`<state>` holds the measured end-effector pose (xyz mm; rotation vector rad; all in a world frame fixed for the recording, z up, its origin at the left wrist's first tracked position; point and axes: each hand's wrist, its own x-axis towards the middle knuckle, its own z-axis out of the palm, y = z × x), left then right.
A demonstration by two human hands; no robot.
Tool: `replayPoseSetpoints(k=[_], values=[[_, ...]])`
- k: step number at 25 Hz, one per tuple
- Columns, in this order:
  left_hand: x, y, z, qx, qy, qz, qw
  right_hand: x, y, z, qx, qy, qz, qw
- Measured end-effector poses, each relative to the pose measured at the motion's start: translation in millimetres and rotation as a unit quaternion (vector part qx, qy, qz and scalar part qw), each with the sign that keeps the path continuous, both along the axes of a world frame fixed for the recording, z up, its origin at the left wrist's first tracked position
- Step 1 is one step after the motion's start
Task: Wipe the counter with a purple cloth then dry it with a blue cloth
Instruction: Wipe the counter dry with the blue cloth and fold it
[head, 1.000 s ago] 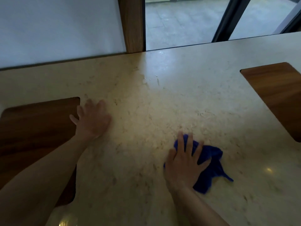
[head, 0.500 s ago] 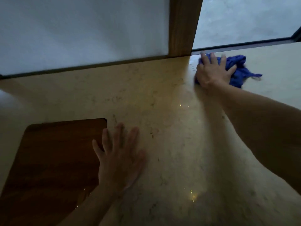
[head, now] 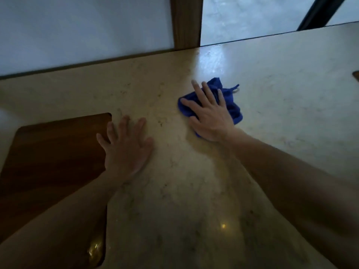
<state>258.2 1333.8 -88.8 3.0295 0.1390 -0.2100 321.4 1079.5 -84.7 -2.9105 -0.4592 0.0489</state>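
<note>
Hands lie flat on the desk (head: 272, 94), both palm down with fingers straight and spread. The right hand (head: 209, 117) presses on the blue cloth (head: 231, 101), which is bunched beneath it and shows past the fingertips and along the far side of the hand. The left hand (head: 126, 146) holds nothing; it rests on the bare pale stone just beside the cloth, its outer fingers over the edge of a dark wooden inset (head: 54, 158). Beyond the cloth, a wooden post (head: 186, 22) rises at the desk's far edge.
</note>
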Motion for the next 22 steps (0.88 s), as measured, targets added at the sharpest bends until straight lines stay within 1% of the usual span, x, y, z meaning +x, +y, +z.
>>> replayPoseSetpoints(k=[4,6,9,11,12,14,15,17,19,22], values=[[-24,-5,14,-0.034,0.012,0.005,0.999,-154,-19,-5,-0.051,0.029,-0.013,0.998],[-60,0,24,-0.051,0.024,0.018,0.998,-248,-30,-7,-0.054,0.048,-0.014,0.997],[-118,21,38,-0.052,0.041,0.013,0.998,-383,-36,-8,-0.066,0.038,-0.074,0.994],[-142,38,48,-0.052,0.047,0.011,0.997,-447,-33,-3,-0.092,0.055,-0.134,0.985],[-149,47,54,-0.045,0.046,0.011,0.998,-468,-24,0,-0.090,0.072,-0.177,0.977],[-154,61,60,-0.031,0.042,0.016,0.999,-491,6,2,-0.059,0.092,-0.298,0.948],[-151,67,63,-0.030,0.035,0.022,0.999,-493,26,4,-0.025,0.103,-0.354,0.929],[-140,74,64,-0.042,0.029,0.037,0.998,-485,66,9,0.032,0.140,-0.417,0.897],[-121,78,61,-0.049,0.030,0.038,0.998,-458,100,9,0.048,0.154,-0.436,0.885],[-83,93,46,-0.057,0.041,0.057,0.996,-409,130,-1,0.025,0.127,-0.422,0.897]])
